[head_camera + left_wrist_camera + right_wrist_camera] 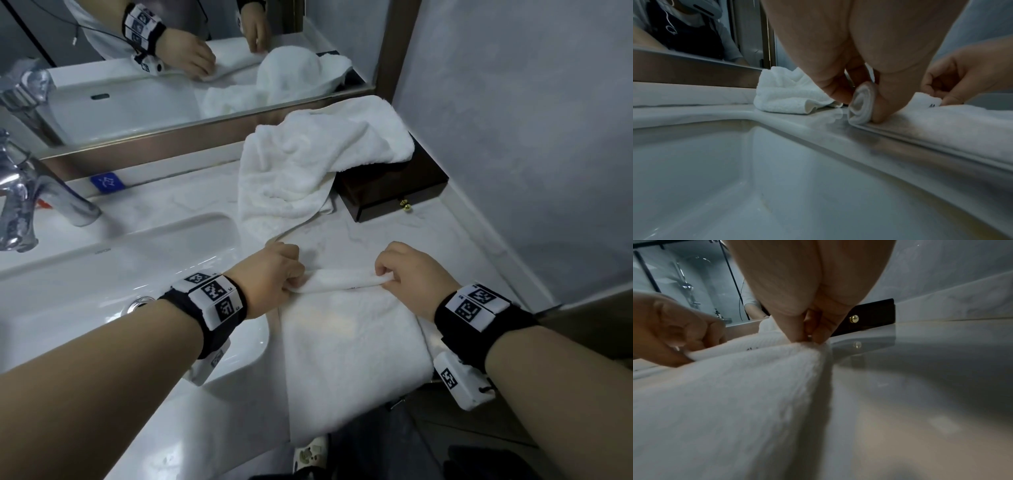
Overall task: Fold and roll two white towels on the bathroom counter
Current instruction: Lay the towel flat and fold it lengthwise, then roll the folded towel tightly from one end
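White towel (352,349): folded into a long strip on the counter (394,233) right of the sink (102,301); long axis runs from the front edge, where the near end hangs over, back toward the mirror (171,102); far end turned over into a small tight roll (342,279) lying crosswise, left to right; spiral end of the roll faces the sink in the left wrist view
Second towel (308,164): white, crumpled, unfolded; at the back of the counter against the mirror frame, draped partly over a dark box (394,185); well apart from the roll
Surface: pale marble-look counter, glossy; white basin sunk in to the left; chrome tap (27,192) at far left
Room: grey wall (531,120) on the right; brown-framed mirror behind, showing both hands and towels; box has a small brass knob (406,204)
Left hand (274,274): fingers curled, thumb and fingertips pinching the left end of the roll; thumb tip pressed down on the flat towel just beside the spiral
Right hand (407,270): fingers curled, pinching the right end of the roll; fingertips bunched together on the towel's right edge
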{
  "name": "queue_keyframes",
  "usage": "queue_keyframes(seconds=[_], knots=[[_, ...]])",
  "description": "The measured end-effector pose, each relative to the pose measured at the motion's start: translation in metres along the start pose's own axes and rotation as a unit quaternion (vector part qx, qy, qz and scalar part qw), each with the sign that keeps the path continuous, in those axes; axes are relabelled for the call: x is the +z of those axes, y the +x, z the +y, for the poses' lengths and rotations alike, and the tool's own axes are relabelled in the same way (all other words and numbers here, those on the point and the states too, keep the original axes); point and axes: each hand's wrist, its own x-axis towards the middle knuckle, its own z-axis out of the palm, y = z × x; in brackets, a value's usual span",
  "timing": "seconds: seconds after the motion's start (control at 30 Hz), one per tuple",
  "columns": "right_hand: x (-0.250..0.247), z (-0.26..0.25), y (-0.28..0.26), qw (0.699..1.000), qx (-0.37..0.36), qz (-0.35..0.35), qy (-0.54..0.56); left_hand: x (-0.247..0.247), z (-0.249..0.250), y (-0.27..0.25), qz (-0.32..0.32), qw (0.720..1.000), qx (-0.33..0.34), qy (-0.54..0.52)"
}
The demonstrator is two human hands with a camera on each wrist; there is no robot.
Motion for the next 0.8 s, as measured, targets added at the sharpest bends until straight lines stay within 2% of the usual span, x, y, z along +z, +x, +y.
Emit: queue_keyframes(seconds=[0.27,0.37,0.53,0.6,0.7,0.8], knots=[[0.001,-0.002,-0.004,0.996,0.04,0.014,0.075,-0.012,0.002,-0.002,-0.067,0.995,-0.066,-0.017],[0.002,-0.006,-0.002,0.998,0.042,0.01,0.038,-0.015,0.005,0.005,-0.085,0.992,-0.092,-0.031],[-0.003,-0.011,0.007,0.996,0.084,-0.035,0.012,-0.012,-0.002,0.003,-0.041,0.978,-0.172,-0.109],[-0.008,-0.011,0.012,0.993,0.09,-0.075,0.005,-0.013,-0.006,0.003,-0.029,0.972,-0.201,-0.119],[-0.012,-0.014,0.02,0.987,0.089,-0.126,-0.041,-0.014,-0.01,0.004,-0.044,0.966,-0.236,-0.099],[-0.013,-0.017,0.024,0.983,0.101,-0.141,-0.052,-0.012,-0.007,0.004,-0.062,0.962,-0.252,-0.087]])
